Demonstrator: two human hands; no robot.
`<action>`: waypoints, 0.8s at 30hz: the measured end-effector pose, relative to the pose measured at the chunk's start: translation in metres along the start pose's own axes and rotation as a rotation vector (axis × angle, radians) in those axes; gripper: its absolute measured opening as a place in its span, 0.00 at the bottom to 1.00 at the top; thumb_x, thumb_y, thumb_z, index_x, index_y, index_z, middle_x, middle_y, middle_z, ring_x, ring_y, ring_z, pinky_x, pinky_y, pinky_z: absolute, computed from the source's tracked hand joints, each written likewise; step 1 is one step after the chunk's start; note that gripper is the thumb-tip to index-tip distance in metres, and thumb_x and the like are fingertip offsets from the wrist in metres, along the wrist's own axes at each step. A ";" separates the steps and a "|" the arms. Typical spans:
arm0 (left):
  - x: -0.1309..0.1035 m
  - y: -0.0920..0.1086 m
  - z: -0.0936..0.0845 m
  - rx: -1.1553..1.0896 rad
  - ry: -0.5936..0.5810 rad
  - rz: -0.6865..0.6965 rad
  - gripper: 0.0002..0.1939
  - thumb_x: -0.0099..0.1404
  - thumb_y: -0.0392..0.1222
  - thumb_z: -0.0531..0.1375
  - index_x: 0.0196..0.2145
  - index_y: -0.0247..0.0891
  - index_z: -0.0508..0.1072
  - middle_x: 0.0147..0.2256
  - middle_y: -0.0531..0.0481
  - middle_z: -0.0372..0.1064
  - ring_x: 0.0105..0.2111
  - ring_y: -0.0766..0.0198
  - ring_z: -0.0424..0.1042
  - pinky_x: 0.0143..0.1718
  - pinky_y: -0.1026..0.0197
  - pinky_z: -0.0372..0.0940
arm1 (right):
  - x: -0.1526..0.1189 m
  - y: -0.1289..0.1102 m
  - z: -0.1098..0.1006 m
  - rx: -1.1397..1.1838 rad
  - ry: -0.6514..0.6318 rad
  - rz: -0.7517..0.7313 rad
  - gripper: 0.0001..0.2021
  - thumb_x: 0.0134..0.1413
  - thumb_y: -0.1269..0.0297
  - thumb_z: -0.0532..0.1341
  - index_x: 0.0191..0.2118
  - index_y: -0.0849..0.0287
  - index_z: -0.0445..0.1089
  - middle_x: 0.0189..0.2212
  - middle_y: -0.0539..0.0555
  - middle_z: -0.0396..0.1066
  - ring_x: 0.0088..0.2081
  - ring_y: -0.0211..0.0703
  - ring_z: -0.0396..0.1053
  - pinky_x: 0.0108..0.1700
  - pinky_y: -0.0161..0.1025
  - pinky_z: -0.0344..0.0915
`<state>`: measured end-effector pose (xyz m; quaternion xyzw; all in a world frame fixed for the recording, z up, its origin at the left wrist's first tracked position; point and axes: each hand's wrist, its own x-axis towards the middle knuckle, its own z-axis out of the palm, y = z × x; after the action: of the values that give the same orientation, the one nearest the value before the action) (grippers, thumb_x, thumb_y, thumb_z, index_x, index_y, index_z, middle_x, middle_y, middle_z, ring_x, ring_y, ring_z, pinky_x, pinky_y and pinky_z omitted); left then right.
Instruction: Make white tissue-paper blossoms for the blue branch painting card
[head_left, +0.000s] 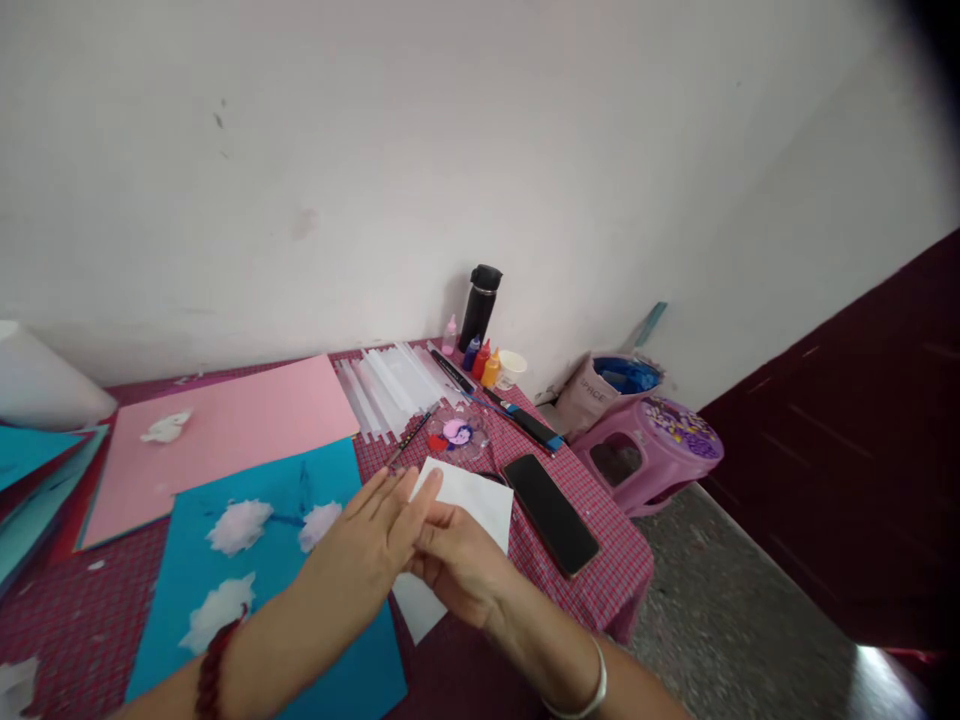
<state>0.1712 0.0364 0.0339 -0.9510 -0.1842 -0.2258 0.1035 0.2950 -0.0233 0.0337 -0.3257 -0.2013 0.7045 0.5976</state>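
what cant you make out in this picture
Head view: anything between the left hand and right hand; the hands hide it.
Head view: part of the white paper; the hands cover it.
Head view: the blue sheet's near end; cut off by the bottom edge.
Head view: the cup's print; too small to read.

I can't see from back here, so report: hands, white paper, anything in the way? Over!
Left hand flat; right hand against it, grip partly hidden. White paper below, partly covered by hands. Black phone close beside paper.
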 end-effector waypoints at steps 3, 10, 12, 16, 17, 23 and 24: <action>0.006 0.011 0.009 -0.088 -0.010 -0.043 0.35 0.61 0.33 0.56 0.63 0.35 0.46 0.59 0.32 0.59 0.60 0.50 0.58 0.59 0.46 0.57 | 0.000 0.002 -0.002 -0.074 0.086 -0.023 0.14 0.34 0.60 0.73 0.26 0.64 0.73 0.19 0.48 0.69 0.22 0.32 0.64 0.29 0.31 0.60; 0.032 -0.010 0.008 -0.330 -0.207 0.003 0.42 0.59 0.54 0.61 0.64 0.36 0.48 0.64 0.32 0.49 0.63 0.45 0.52 0.60 0.40 0.53 | 0.020 -0.045 -0.052 -0.536 0.122 -0.090 0.13 0.41 0.57 0.69 0.27 0.62 0.70 0.18 0.46 0.65 0.18 0.32 0.61 0.22 0.31 0.57; 0.040 -0.031 0.015 -0.345 -0.289 -0.070 0.30 0.64 0.46 0.58 0.61 0.37 0.57 0.63 0.35 0.53 0.61 0.46 0.55 0.57 0.42 0.57 | 0.035 -0.071 -0.080 -0.751 0.240 -0.236 0.09 0.46 0.60 0.66 0.30 0.60 0.72 0.21 0.46 0.66 0.20 0.32 0.61 0.24 0.32 0.59; 0.049 -0.065 0.044 -0.402 -0.479 -0.146 0.13 0.66 0.34 0.52 0.45 0.36 0.74 0.49 0.40 0.70 0.50 0.51 0.67 0.51 0.47 0.63 | 0.064 -0.106 -0.122 -1.237 0.355 -0.428 0.05 0.50 0.71 0.60 0.32 0.59 0.74 0.24 0.48 0.63 0.26 0.36 0.64 0.31 0.36 0.63; 0.049 -0.070 0.052 -0.405 -0.506 -0.136 0.13 0.66 0.32 0.51 0.42 0.36 0.75 0.46 0.41 0.71 0.48 0.52 0.68 0.50 0.48 0.63 | 0.069 -0.109 -0.126 -1.356 0.340 -0.456 0.07 0.50 0.73 0.59 0.33 0.59 0.74 0.26 0.50 0.65 0.29 0.38 0.65 0.35 0.38 0.64; 0.050 -0.082 0.080 -0.338 -0.542 -0.120 0.14 0.62 0.27 0.53 0.39 0.37 0.75 0.41 0.43 0.72 0.44 0.54 0.68 0.46 0.50 0.61 | 0.091 -0.112 -0.132 -1.720 0.234 -0.438 0.11 0.56 0.77 0.56 0.38 0.60 0.74 0.35 0.55 0.68 0.39 0.42 0.67 0.46 0.41 0.65; 0.050 -0.083 0.081 -0.333 -0.534 -0.115 0.13 0.62 0.27 0.54 0.39 0.37 0.75 0.40 0.43 0.72 0.44 0.54 0.68 0.45 0.51 0.61 | 0.094 -0.112 -0.132 -1.739 0.223 -0.438 0.11 0.56 0.77 0.56 0.39 0.60 0.74 0.35 0.55 0.68 0.39 0.41 0.67 0.46 0.41 0.65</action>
<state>0.2113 0.1498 -0.0043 -0.9686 -0.2186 -0.0007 -0.1186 0.4602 0.0767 -0.0049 -0.6834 -0.6612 0.1383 0.2770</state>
